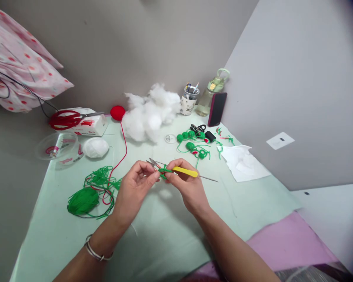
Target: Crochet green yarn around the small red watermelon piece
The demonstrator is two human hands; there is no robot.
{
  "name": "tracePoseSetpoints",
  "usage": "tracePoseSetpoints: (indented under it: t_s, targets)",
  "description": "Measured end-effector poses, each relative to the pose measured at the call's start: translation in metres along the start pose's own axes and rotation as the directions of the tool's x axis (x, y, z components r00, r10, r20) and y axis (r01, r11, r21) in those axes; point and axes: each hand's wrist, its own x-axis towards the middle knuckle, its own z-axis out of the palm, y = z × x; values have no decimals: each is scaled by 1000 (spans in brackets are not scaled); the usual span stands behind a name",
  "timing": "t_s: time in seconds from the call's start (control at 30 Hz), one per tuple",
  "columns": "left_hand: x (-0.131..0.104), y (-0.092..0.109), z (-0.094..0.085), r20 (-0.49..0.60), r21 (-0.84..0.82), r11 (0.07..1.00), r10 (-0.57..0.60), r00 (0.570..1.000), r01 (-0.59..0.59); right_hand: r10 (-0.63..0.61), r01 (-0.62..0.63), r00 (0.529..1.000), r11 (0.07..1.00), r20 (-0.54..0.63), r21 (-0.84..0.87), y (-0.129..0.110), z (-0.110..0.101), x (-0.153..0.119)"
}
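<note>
My left hand [138, 188] is closed on the left side of a small green crocheted piece [164, 171], held above the table. Scissor tips [153, 162] poke up beside its fingers; their handles cannot be made out. My right hand [186, 186] pinches the piece's right side and also holds a crochet hook [185, 171] with a yellow handle, its thin metal shaft pointing right. Both hands' fingertips nearly meet around the green piece. Left of my left hand lie a green yarn ball [83, 201] and loose green strands [100, 177].
White stuffing [150, 115], a red yarn ball [117, 112] and a white yarn ball [95, 147] lie behind. Red scissors [65, 120] rest on a box [98, 124]. Green balls [190, 146], a phone [217, 109], a bottle [205, 102], a pen jar [188, 102] and paper [244, 162] stand or lie right.
</note>
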Motion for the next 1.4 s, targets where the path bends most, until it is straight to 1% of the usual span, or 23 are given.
tracePoseSetpoints:
  t_s: [0.1, 0.17, 0.37, 0.4, 0.47, 0.53, 0.6, 0.67, 0.73, 0.87, 0.97, 1.03, 1.1, 1.17, 1.3, 1.4]
  targets:
    - [-3, 1, 6, 11, -4, 999, -38, 999, 38, -56, 53, 997, 997, -53, -62, 0, 3, -2]
    - [-5, 1, 8, 0, -1, 999, -35, 999, 35, -82, 74, 995, 990, -63, -117, 1, 5, -5]
    - [-5, -3, 10, -102, 124, 989, 92, 991, -79, -178, 162, 983, 958, -49, -238, 6, 7, -9]
    - [-5, -3, 9, -113, 122, 990, 90, 990, -76, -182, 165, 982, 955, -51, -246, 6, 7, -8]
    - [-5, -3, 8, -122, 67, 997, 48, 991, -40, -144, 127, 987, 969, -68, -211, 5, 7, -8]
    - [-4, -1, 7, -92, -32, 999, -15, 996, 12, -69, 61, 995, 992, -71, -107, 3, 5, -6]
    - [-3, 2, 7, -31, -147, 988, -58, 998, 53, -15, 14, 999, 1000, -36, -25, 2, 3, -4]
    - [-2, 3, 7, 23, -247, 966, -69, 997, 72, -4, 4, 1000, 1000, 12, 2, 3, 1, -2]
    - [-1, 4, 6, 51, -308, 948, -67, 996, 80, -2, 2, 999, 1000, 41, 7, 4, -1, -1]
    - [-1, 3, 4, 62, -316, 945, -65, 996, 82, -12, 11, 999, 1000, 51, 21, 6, -3, -1]
    - [-3, 3, 2, 71, -294, 954, -44, 996, 63, -57, 58, 996, 998, 75, -5, 4, -2, -2]
    - [-4, 4, 1, 105, -259, 964, -35, 994, 61, -75, 78, 996, 995, 53, -67, 2, -1, -3]
    - [-4, 4, 2, 129, -224, 972, -41, 991, 69, -58, 59, 998, 990, 9, -130, -1, 1, -5]
    - [-5, 3, 4, 114, -233, 969, -59, 992, 85, -31, 29, 999, 990, -14, -138, -3, 3, -7]
    - [-5, 3, 10, 79, -332, 936, -91, 993, 113, -45, 47, 999, 995, 29, -84, -5, 3, -9]
    - [-2, 3, 7, 81, -315, 944, -74, 994, 96, -72, 78, 995, 994, 66, -79, -4, 0, -9]
